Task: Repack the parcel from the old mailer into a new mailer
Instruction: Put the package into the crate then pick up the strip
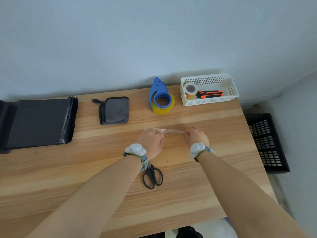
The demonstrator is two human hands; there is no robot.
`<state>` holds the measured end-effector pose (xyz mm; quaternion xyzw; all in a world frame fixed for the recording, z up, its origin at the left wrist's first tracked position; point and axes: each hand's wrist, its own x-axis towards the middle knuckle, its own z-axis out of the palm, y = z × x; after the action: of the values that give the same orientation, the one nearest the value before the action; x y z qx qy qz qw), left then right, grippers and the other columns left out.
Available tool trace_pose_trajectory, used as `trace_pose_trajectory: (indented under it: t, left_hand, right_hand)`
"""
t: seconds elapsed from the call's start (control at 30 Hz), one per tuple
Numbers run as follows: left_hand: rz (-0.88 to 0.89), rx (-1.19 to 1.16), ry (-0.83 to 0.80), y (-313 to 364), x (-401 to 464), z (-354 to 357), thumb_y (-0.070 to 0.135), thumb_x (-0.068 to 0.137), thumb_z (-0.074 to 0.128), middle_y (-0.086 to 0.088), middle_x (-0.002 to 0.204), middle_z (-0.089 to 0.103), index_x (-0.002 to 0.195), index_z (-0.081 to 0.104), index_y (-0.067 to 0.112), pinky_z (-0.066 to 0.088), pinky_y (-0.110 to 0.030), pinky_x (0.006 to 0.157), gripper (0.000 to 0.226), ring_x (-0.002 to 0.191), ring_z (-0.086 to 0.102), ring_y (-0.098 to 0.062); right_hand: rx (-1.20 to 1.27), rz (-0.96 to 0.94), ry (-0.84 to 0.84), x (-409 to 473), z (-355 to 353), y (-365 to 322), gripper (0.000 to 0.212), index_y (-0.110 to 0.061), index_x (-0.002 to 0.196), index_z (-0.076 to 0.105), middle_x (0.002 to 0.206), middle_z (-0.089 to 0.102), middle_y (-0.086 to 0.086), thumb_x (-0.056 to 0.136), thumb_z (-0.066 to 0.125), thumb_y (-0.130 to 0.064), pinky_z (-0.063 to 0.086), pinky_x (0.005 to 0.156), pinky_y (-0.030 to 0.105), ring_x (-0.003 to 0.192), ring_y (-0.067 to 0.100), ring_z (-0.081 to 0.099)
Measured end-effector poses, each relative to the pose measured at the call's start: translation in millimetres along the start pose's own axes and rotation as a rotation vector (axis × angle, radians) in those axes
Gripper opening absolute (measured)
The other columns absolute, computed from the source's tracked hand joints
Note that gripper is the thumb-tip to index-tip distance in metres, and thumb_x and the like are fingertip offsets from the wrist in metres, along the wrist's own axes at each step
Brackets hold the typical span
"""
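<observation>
A thin clear strip of plastic or tape (172,130) stretches between my two hands, just above the wooden table (85,177). My left hand (151,141) holds its left part and my right hand (197,137) pinches its right end. A folded grey cloth item with a black loop (114,110) lies farther back on the table. A stack of black mailers (39,122) lies at the far left. Black scissors (153,176) rest shut under my left wrist.
A blue tape dispenser with yellowish tape (161,98) stands at the back. To its right, a white basket (231,90) holds a tape roll (190,91) and an orange utility knife (210,94). A black crate (267,143) sits on the floor, right of the table edge.
</observation>
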<state>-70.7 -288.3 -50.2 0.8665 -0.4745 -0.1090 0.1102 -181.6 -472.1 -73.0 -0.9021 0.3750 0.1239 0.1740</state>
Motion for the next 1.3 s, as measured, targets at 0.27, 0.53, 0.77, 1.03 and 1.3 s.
trace_pose_trajectory:
  t: [0.27,0.53,0.77,1.03,1.3]
  left_hand:
    - [0.193,0.097,-0.216,80,40,3,0.019,0.095,0.037,-0.002,0.077,0.062,0.086,0.06,0.015,0.038,-0.028,0.049,0.025,0.066,0.057,-0.024]
    - [0.385,0.167,-0.306,245,52,34,0.019,0.097,0.036,-0.005,0.082,0.06,0.077,0.054,0.013,0.034,-0.03,0.053,0.028,0.075,0.058,-0.028]
    - [0.513,0.179,-0.375,402,31,92,0.015,0.095,0.038,-0.005,0.089,0.062,0.092,0.061,0.01,0.038,-0.034,0.057,0.023,0.082,0.058,-0.029]
    - [0.629,0.205,-0.382,532,4,170,0.019,0.092,0.04,-0.004,0.098,0.064,0.095,0.062,0.015,0.032,-0.032,0.065,0.022,0.096,0.058,-0.029]
    - [0.766,0.251,-0.508,585,-17,263,0.019,0.094,0.039,-0.007,0.101,0.063,0.097,0.06,0.013,0.031,-0.033,0.068,0.022,0.098,0.056,-0.03]
  right_hand:
    - [-0.002,0.126,0.067,-24,-57,82,0.025,-0.013,0.099,0.067,0.106,0.06,0.005,0.1,0.043,-0.023,0.044,0.059,0.031,0.083,0.029,0.059]
    - [0.034,0.37,0.11,-106,-97,250,0.027,-0.016,0.088,0.062,0.1,0.053,0.004,0.101,0.039,-0.023,0.044,0.053,0.03,0.067,0.024,0.055]
    - [0.131,0.601,0.106,-190,-85,404,0.023,-0.014,0.075,0.052,0.1,0.053,0.004,0.095,0.043,-0.013,0.04,0.058,0.03,0.073,0.026,0.053]
    - [0.204,0.767,0.03,-279,-40,543,0.019,-0.013,0.069,0.055,0.091,0.051,0.004,0.084,0.046,-0.005,0.032,0.049,0.024,0.068,0.028,0.051]
    - [0.261,0.918,-0.073,-334,43,609,0.021,-0.017,0.077,0.061,0.093,0.052,0.003,0.072,0.051,0.001,0.043,0.055,0.027,0.071,0.028,0.055]
